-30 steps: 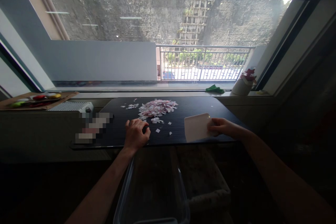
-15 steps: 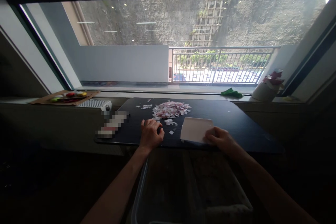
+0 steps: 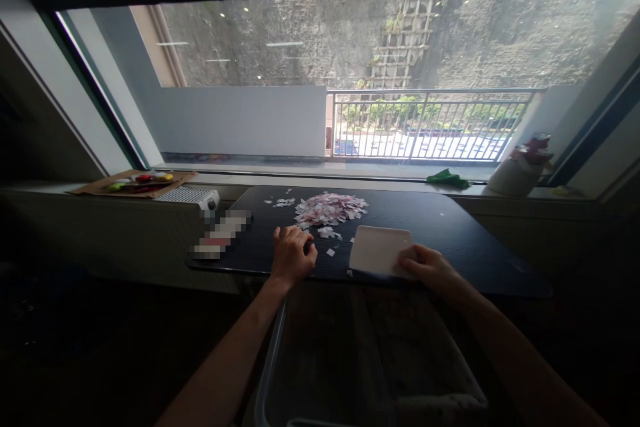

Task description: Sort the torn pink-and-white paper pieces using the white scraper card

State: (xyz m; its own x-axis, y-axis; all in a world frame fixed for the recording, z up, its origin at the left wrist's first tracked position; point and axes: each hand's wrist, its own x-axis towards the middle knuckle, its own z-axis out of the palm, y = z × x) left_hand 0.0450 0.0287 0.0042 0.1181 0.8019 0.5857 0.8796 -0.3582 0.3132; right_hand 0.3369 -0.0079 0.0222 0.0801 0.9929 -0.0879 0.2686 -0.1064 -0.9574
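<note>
On the dark table (image 3: 430,213) lies a heap of small white and pinkish paper scraps (image 3: 330,209). A few loose scraps (image 3: 331,252) are scattered in front of it, and others lie off its left side. My left hand (image 3: 294,252) is at the table's near edge, just below the heap. Its fingers are curled in, and whatever they may hold is hidden. My right hand (image 3: 423,263) grips the right side of a flat, pale, squarish piece with rounded corners (image 3: 377,248), thumb on top. This piece lies at the near edge, right of the scraps.
Under the near edge stands a clear plastic bin (image 3: 273,360). A blurred-out item (image 3: 223,235) lies on the table's left. The sill beyond bears a green cloth (image 3: 447,179), a pale sack-like container (image 3: 517,170) and cardboard (image 3: 90,185) with colourful items. A white radiator (image 3: 193,199) stands left.
The whole view has shifted slightly, so everything appears a little further right. A scrap now shows beside the pale piece's left edge. Both hands keep nearly the same pose.
</note>
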